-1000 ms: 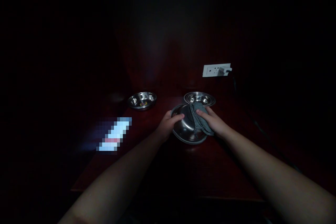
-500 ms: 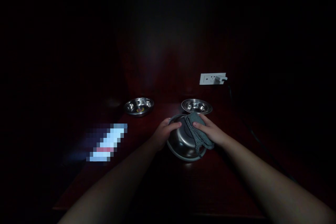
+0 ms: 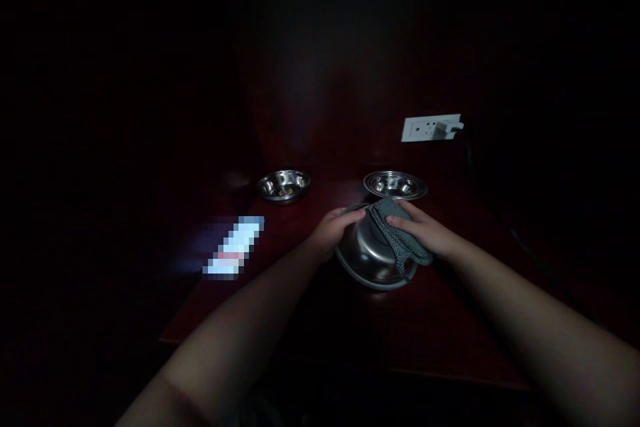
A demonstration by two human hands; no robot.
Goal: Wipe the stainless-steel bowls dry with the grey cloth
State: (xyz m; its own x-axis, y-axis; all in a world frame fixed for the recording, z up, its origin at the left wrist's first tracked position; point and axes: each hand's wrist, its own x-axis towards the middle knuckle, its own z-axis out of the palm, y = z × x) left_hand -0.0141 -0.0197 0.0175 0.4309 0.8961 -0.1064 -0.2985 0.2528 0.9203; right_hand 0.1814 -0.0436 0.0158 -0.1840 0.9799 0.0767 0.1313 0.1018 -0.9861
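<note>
In dim light, a steel bowl (image 3: 371, 255) is tilted with its outer underside facing me, just above the dark red table (image 3: 310, 293). My left hand (image 3: 334, 232) grips its left rim, fingers curled over the edge. My right hand (image 3: 423, 232) presses a grey cloth (image 3: 395, 235) against the bowl's right side, fingers closed on the cloth.
Two more steel bowls stand farther back: one at the left (image 3: 283, 185), one at the right (image 3: 395, 185) just behind my hands. A bright blurred rectangle (image 3: 234, 247) lies at the left. A white wall socket (image 3: 431, 127) with a plug and dark cable sits at the back right.
My hands, bowl and cloth keep nearly the same pose. The whole view has shifted: the camera moved, so everything sits a little higher and to the right now.
</note>
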